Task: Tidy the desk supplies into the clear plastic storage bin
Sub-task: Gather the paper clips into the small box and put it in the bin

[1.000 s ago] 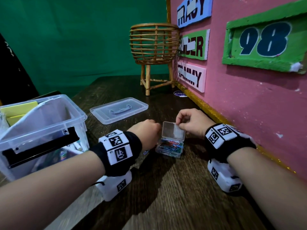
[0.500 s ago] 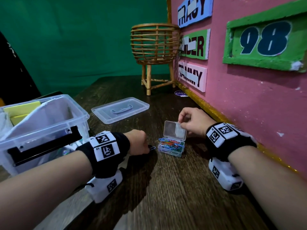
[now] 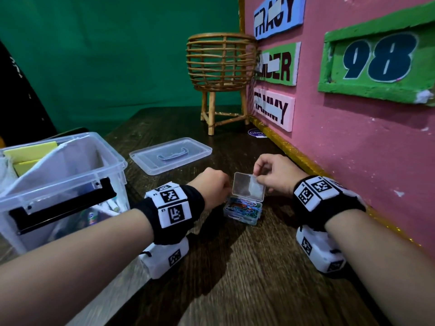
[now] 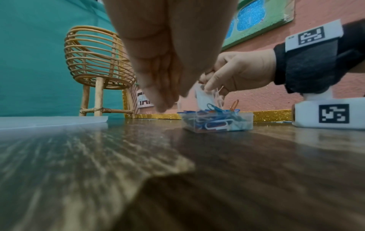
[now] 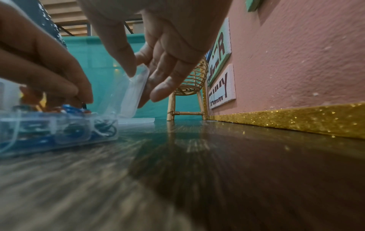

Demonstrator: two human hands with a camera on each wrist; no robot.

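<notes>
A small clear paper clip box [image 3: 242, 211] sits on the dark wooden desk, full of coloured clips, with its hinged lid [image 3: 248, 188] standing open. My right hand [image 3: 257, 178] pinches the lid's top edge between thumb and fingers [image 5: 130, 70]. My left hand [image 3: 219, 189] is at the box's left side, fingers curled down onto the clips [image 5: 79, 96], apparently pinching one clip. The clear plastic storage bin [image 3: 66, 182] stands at the left, open, with yellow pads and markers inside.
The bin's flat clear lid [image 3: 170, 155] lies on the desk behind the hands. A rattan basket on legs [image 3: 221, 64] stands in the back corner. A pink wall [image 3: 353, 149] with a gold strip borders the desk on the right.
My left hand drew back to the left towards a loose clip on the desk, then returned to the clip box. The right hand kept its hold on the open lid.
</notes>
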